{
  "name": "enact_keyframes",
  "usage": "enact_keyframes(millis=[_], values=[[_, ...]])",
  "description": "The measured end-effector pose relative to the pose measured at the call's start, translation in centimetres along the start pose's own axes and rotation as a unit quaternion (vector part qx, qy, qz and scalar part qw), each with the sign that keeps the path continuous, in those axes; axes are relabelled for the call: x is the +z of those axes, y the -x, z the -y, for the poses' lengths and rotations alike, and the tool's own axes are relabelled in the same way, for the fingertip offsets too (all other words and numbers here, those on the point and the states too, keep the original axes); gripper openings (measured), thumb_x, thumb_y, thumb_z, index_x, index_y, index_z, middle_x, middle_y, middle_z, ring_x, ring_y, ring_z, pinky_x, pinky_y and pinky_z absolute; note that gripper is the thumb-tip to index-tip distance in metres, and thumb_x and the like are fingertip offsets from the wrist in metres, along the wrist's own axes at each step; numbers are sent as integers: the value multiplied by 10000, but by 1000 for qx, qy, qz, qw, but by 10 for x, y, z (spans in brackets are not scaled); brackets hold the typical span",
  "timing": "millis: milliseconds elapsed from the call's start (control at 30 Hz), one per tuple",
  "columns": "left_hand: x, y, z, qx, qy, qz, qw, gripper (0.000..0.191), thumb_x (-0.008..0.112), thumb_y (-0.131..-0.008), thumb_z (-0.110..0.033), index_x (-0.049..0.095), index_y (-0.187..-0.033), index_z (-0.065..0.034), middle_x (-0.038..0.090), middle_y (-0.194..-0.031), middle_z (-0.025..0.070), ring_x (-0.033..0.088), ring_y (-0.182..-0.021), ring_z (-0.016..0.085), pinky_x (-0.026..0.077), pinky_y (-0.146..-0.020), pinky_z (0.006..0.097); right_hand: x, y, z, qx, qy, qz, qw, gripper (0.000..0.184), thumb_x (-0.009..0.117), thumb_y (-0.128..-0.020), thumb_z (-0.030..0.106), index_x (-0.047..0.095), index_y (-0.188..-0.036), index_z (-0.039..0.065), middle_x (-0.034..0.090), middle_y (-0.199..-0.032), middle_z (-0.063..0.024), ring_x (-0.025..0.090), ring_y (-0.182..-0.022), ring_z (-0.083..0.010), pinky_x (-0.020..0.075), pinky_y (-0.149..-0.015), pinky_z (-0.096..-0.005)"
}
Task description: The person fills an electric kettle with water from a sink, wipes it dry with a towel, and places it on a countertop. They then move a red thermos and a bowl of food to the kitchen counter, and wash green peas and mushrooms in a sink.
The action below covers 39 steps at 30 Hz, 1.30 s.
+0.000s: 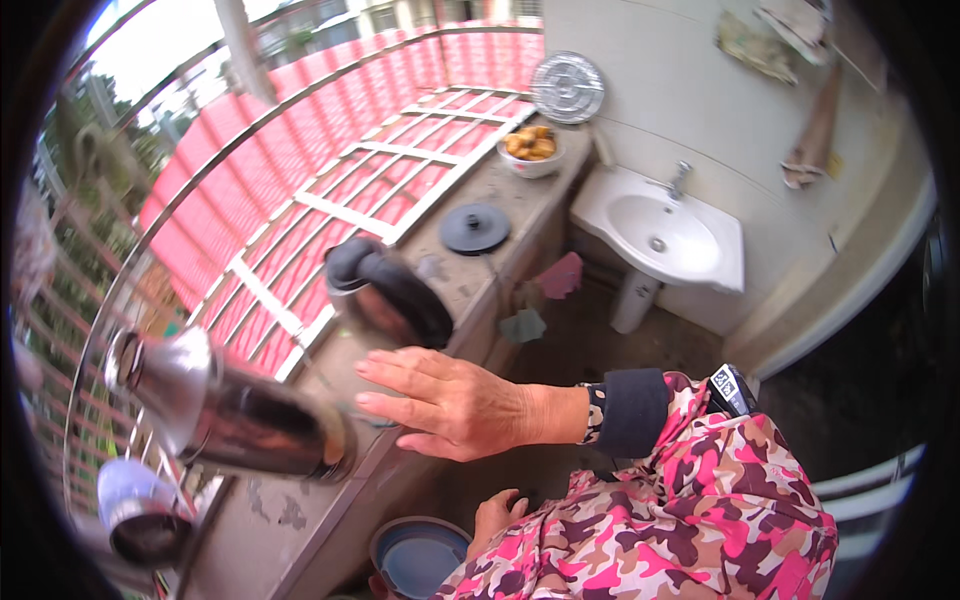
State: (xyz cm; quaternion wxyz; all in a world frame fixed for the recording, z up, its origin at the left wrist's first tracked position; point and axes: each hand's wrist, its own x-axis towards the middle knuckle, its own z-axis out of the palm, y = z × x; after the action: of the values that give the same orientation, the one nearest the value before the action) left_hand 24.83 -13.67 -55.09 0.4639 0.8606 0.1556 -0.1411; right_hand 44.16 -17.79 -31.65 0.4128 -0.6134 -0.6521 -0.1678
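My right hand point(457, 409) is stretched over the edge of a concrete ledge point(262, 525), palm down, fingers apart and holding nothing. Just beyond its fingertips is a blurred steel kettle point(382, 300) with a thick black handle; whether they touch is unclear. On the near side stands an uncapped stainless-steel vacuum flask point(225, 409), its mouth toward the left of the view. My left hand point(499, 516) hangs low beside the patterned jacket, partly covered by it. Its grip is hidden. Below it is a blue basin point(424, 559).
Farther along the ledge are a round dark kettle base point(475, 228) and a bowl of golden-brown food point(531, 150). A round metal tray point(568, 87) leans on the wall by a pedestal washbasin point(720, 255). Window bars point(345, 210) border the ledge; a pale-blue container point(131, 487) sits lower left.
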Motion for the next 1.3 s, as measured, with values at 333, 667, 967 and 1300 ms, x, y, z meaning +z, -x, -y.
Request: enact_keyframes(millis=[333,667,967,1300], values=[[149,-102,-142,156,-122,277,940,421,688,-766,-225,584,-1071,47,654,-920,180,626,-865,197,487,-767,296,-151,424,159,675,160,-292,659,354,617,-790,172,545,-1081,-15,608,-1023,-181,612,-897,-287,491,-761,-350],[379,-149,-347,491,-199,406,744,228,660,-765,-169,636,-938,-24,636,-855,179,630,-796,322,501,-682,363,-281,588,170,597,175,-560,546,258,597,-828,60,547,-1067,-25,655,-940,-134,640,-835,-145,508,-720,-244],[541,-239,-468,466,-209,324,796,204,668,-731,-155,654,-875,-11,636,-811,191,630,-742,338,508,-635,369,-517,715,102,515,226,-580,590,186,608,-823,66,590,-990,-15,665,-861,-122,651,-798,-142,512,-677,-240],[769,-226,-614,510,-216,503,664,237,655,-775,-244,666,-957,-92,652,-843,172,647,-754,293,511,-668,347,-673,859,170,460,319,-709,429,184,544,-863,22,577,-1042,-5,644,-936,-112,630,-786,-145,510,-686,-239]])
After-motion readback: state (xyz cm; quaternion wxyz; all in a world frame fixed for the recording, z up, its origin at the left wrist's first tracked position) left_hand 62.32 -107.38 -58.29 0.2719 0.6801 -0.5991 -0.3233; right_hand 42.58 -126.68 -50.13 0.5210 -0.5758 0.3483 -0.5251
